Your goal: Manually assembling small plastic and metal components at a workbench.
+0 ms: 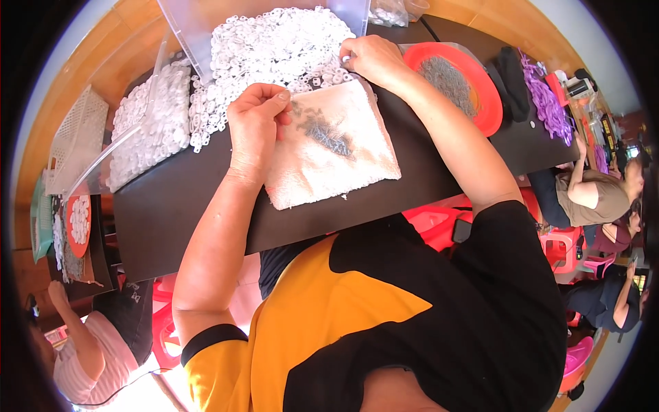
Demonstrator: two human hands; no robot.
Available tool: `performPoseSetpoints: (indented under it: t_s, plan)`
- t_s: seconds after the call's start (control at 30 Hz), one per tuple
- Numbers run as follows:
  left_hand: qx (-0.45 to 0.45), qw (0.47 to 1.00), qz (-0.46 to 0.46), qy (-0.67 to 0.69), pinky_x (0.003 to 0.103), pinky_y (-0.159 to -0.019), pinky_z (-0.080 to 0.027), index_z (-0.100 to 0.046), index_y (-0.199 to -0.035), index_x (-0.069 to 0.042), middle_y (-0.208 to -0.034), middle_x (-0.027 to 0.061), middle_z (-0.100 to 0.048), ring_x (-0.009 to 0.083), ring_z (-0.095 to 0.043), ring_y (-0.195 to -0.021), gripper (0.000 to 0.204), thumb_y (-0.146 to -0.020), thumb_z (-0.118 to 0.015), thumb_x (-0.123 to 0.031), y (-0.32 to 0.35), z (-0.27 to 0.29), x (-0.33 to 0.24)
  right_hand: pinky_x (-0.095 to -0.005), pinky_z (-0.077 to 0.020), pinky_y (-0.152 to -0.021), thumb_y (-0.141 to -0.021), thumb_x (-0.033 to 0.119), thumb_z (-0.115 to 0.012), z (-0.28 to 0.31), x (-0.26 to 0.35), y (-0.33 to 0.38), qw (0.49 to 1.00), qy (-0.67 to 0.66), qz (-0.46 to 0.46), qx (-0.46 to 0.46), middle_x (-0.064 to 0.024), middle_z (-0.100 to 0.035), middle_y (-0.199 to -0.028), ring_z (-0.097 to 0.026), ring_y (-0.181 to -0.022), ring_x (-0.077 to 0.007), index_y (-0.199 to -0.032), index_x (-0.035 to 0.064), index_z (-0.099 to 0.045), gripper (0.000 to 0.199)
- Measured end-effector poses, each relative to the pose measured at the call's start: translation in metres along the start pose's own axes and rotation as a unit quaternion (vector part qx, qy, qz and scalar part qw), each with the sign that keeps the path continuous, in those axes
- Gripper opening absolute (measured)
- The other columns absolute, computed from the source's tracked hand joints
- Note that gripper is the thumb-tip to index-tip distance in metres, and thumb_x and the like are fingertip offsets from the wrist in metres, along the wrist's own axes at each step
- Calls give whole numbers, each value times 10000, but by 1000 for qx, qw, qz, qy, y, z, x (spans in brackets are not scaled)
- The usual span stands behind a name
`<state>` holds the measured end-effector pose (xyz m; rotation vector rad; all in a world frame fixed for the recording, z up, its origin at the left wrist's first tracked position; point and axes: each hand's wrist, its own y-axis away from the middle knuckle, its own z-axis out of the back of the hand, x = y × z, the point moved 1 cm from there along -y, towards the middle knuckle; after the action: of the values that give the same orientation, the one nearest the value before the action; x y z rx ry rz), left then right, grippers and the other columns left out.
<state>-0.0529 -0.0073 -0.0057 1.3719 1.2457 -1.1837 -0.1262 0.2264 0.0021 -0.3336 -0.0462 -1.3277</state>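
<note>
I see my left hand (255, 120) at the near edge of the white cloth (336, 147) on the dark desk (178, 206), fingers pinched shut on something too small to make out. My right hand (367, 58) sits at the edge of the heap of white plastic rings (274, 44), fingertips closed on one ring. Small grey metal pieces (328, 134) lie on the cloth between both hands. A red dish (491, 113) with more grey pieces stands just beside my right forearm.
</note>
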Motion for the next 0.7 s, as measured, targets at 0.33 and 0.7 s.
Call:
performPoseSetpoints:
  t_s: [0.33,0.7]
  plan:
    - [20,995,9,101,243,-484,-405,-633,-899,17,-742,73,-618,117,-544,-585,105,-843,-641,-71,-3,2,-1,-403,-504,-740,-821,160,-644,13,23,47,993,-55,95,-49,-111,-672,-862,-652,-853,-314,-942,99,-696,146]
    - [7,999,-6,41,234,-443,-388,-645,-860,25,-716,89,-627,113,-526,-528,102,-803,-657,-59,-6,4,6,-397,-495,-719,-834,68,-607,29,22,65,982,-50,178,-42,-74,-635,-932,-634,-850,-289,-980,96,-678,164]
